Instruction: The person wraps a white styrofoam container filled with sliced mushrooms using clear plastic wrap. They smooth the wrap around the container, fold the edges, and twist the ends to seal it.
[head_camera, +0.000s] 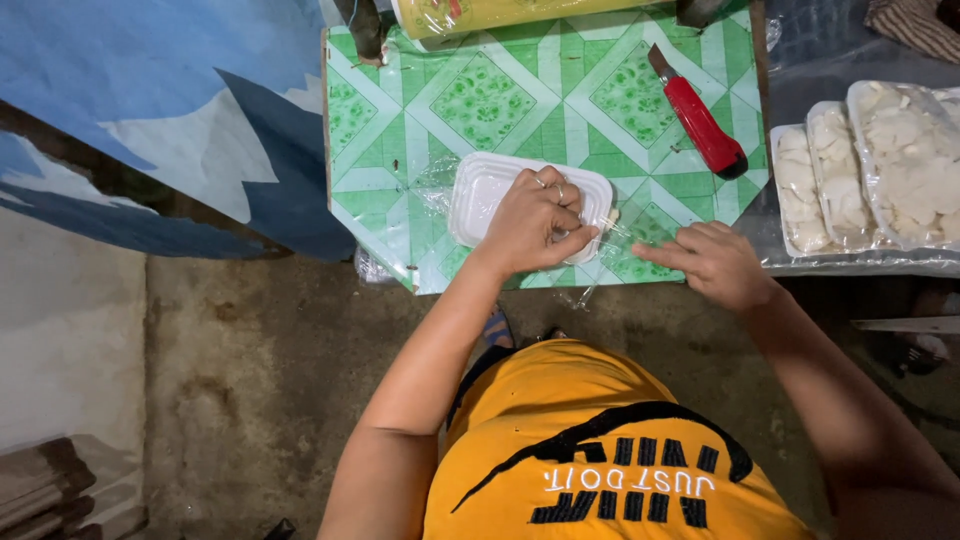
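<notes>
1. The left hand (537, 222) lies palm down on top of a white foam tray (482, 192), fingers curled together and pressing on the tray's right half; rings show on two fingers.
2. The fingertips of that hand pinch at clear plastic film (436, 176) by the tray's right edge. How tightly they close on the film cannot be told from this view.
3. The tray sits upside down or covered, its white surface facing up, near the front edge of a small table (600, 95) with a green-and-white patterned cover. Film spreads crinkled around it on the table.
4. The right hand (712, 262) rests at the table's front right corner, just beside the tray. Its fingers are stretched out and slightly apart, pointing toward the left hand, flat on the film; they clasp nothing.
5. A red utility knife (700, 120) lies on the table, well apart from both hands, behind the right one.
6. A yellow roll (500, 12) lies across the far edge of the table.
7. To the right, wrapped trays of pale white pieces (870, 170) stand side by side on a dark surface.
</notes>
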